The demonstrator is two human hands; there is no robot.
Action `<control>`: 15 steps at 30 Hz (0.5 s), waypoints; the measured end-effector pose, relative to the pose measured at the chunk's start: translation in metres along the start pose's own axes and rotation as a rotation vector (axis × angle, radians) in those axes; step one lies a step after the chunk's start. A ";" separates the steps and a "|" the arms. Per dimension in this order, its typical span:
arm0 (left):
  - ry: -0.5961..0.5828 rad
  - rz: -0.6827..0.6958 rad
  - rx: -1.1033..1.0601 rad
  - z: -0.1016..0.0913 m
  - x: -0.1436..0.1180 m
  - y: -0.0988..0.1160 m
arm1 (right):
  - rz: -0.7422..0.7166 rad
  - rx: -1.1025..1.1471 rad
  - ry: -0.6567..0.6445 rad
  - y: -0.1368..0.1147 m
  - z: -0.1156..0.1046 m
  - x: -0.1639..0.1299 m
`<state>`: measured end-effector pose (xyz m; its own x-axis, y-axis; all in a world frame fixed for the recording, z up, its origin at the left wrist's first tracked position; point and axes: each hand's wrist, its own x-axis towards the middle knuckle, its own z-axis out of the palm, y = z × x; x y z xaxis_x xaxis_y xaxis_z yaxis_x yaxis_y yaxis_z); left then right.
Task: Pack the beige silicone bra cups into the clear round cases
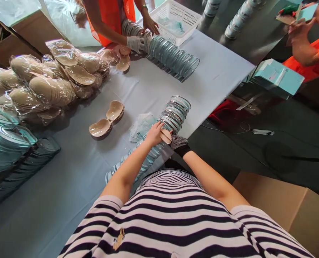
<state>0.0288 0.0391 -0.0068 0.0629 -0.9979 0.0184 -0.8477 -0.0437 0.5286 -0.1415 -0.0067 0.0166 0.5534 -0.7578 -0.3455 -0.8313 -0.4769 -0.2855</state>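
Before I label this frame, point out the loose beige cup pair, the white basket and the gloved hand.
beige cup pair [106, 119], head view, centre join.
white basket [185, 18], head view, right wall.
right hand [179, 142], head view, glove back.

Beige cup pair [106, 119] lies open on grey table [68, 186], w/ bagged cups [41, 86] heaped far left. White basket [175, 19] at far end. Teal boxes [277, 77] stacked off to right; cardboard box [291, 208] nr bottom right.
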 end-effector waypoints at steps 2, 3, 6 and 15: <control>-0.028 -0.007 0.017 0.002 0.000 0.000 | 0.000 -0.032 0.009 0.007 0.002 -0.009; -0.036 -0.003 0.023 0.002 0.000 0.000 | 0.005 -0.039 0.021 0.011 0.004 -0.012; -0.041 0.012 0.028 0.004 0.000 0.003 | 0.027 -0.030 0.056 0.015 0.011 -0.008; -0.002 0.058 0.017 -0.002 -0.006 0.006 | 0.077 0.028 -0.031 0.008 0.026 0.013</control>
<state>0.0248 0.0445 -0.0021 0.0122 -0.9988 0.0473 -0.8586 0.0137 0.5124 -0.1400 -0.0093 -0.0135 0.4896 -0.7774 -0.3950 -0.8700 -0.4048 -0.2816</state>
